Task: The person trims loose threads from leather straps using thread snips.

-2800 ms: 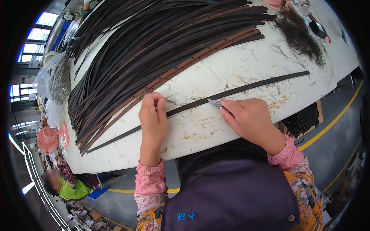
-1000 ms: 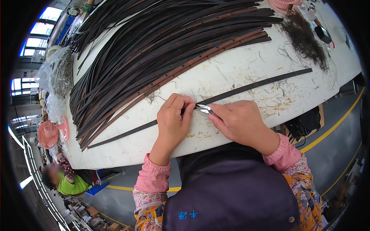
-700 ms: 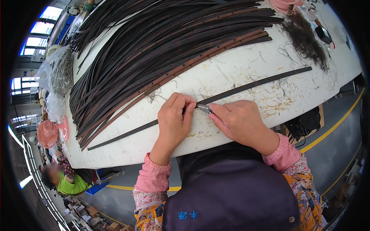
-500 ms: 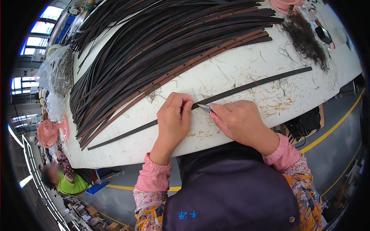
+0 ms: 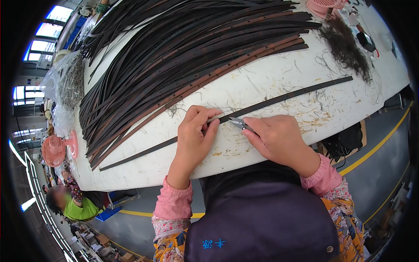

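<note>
A long, narrow dark strap [image 5: 305, 90], leather-like, lies diagonally across the white table in front of me. My left hand [image 5: 194, 135] is over its middle, thumb and forefinger pinched together on the strap. Small thread snips [image 5: 238, 122] are in my right hand [image 5: 279, 139], their pointed blades facing left and slightly apart. The blade tips are at the strap's near edge, just right of my left fingertips. Whether a thread is between the blades is too small to tell.
A big heap of dark and brown straps [image 5: 187, 65] covers the table's far side. Loose thread bits litter the white tabletop [image 5: 262, 161], with a dark thread pile [image 5: 345, 48] at right. A pink fan [image 5: 54, 150] and another person [image 5: 83, 207] are at left.
My right hand and the snips have drawn back slightly to the right, and the blades now show apart. My left hand has barely moved and still pinches the strap.
</note>
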{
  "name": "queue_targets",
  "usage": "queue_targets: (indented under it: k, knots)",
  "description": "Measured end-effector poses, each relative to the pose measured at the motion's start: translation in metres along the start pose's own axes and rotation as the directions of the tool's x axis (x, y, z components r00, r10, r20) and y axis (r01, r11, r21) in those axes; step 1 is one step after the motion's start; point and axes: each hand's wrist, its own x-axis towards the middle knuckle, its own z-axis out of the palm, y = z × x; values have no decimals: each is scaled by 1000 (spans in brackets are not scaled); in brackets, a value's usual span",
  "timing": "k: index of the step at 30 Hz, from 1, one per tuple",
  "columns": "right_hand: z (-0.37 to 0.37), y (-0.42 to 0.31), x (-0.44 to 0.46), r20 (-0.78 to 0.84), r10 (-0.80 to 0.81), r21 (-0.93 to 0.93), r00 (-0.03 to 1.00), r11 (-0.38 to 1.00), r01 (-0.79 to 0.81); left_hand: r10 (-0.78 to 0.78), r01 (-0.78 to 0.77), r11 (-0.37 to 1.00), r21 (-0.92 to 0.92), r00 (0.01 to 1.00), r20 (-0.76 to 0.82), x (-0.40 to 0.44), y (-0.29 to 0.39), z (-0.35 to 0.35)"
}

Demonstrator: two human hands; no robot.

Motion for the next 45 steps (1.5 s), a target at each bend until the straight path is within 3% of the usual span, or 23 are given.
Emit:
queue_targets:
  k: [14,23,26,38,45]
  knots:
    - [1,-2,6,59,-31,-69,998,997,35,3,-2,995,97,1000,-4,0,-3,4]
    - [8,3,4,-7,-104,-90,995,991,103,6,-5,995,102,1000,-11,-1,-4,5]
    - [10,3,2,-91,-33,-33,995,999,30,-7,8,995,95,1000,-17,-1,-2,5]
    - [7,-8,8,74,-33,-101,997,994,40,-1,3,994,112,1000,-18,0,-2,6]
    - [7,-7,9,84,27,-9,996,1000,-26,12,-12,993,120,1000,0,0,-2,5]
